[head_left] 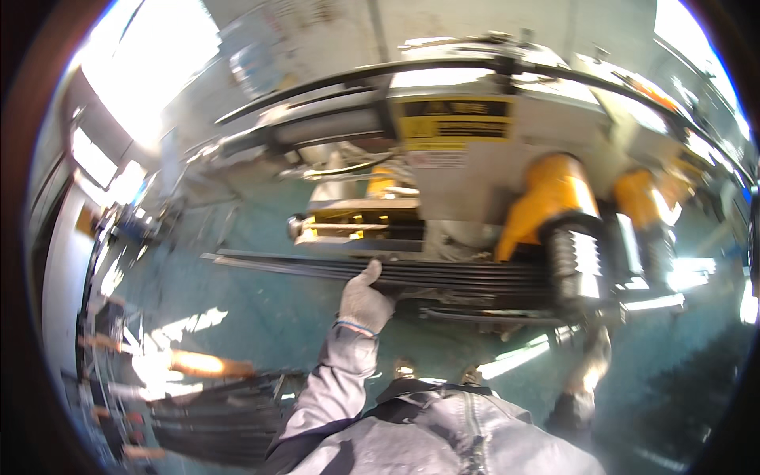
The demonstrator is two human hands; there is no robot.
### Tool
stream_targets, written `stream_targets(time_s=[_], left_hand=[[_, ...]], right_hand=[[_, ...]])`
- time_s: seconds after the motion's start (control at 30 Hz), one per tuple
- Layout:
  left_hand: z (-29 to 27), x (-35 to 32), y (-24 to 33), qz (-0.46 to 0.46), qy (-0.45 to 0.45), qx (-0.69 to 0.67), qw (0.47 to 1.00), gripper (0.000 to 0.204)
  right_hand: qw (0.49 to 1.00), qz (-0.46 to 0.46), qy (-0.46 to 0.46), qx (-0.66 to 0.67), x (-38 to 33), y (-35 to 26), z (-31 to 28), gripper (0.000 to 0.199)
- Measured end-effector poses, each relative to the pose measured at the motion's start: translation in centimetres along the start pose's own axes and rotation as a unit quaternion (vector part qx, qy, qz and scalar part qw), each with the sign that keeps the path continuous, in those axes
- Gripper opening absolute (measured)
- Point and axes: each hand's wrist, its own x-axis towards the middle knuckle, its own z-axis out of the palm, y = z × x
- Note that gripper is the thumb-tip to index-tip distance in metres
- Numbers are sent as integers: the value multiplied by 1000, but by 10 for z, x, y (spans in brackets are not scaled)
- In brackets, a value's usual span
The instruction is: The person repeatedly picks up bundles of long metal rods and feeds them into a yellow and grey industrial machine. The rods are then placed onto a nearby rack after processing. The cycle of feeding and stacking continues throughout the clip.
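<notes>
My left hand (366, 305), in a pale knitted glove, is at the near edge of several long, thin dark bars (475, 277). Its thumb lies over them, and the curled fingers are mostly hidden at their near side. The bars run left to right in front of the machine, their left ends sticking out past my hand. My right hand (598, 356) is lower right, near the bars' right end and below a ridged silver cylinder (575, 261). Motion blur hides its fingers and whether it touches anything.
A pale machine (467, 186) with a yellow-and-black warning sign (455, 120) stands ahead. Yellow-orange housings (552, 194) project from it at the right. A dark rail (348, 77) crosses above. More dark bars (214, 419) lie at lower left, beside an orange cylinder (210, 364).
</notes>
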Motion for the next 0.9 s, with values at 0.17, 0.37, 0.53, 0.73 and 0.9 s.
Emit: stream_targets(time_s=[0.17, 0.37, 0.53, 0.73, 0.9], left_hand=[[-54, 3, 127, 92, 97, 19, 991, 33], [-128, 15, 304, 227, 151, 12, 962, 26], [-200, 30, 434, 274, 147, 46, 949, 29], [-245, 37, 541, 336, 227, -10, 914, 48], [-258, 30, 563, 346, 278, 52, 895, 60]], right_hand=[[968, 135, 2, -213, -45, 93, -93, 43], [923, 257, -94, -271, -119, 246, -203, 43], [854, 306, -106, -406, -168, 241, -164, 45], [843, 300, -95, -435, -193, 192, -94, 42], [842, 297, -96, -440, -202, 193, -88, 39]])
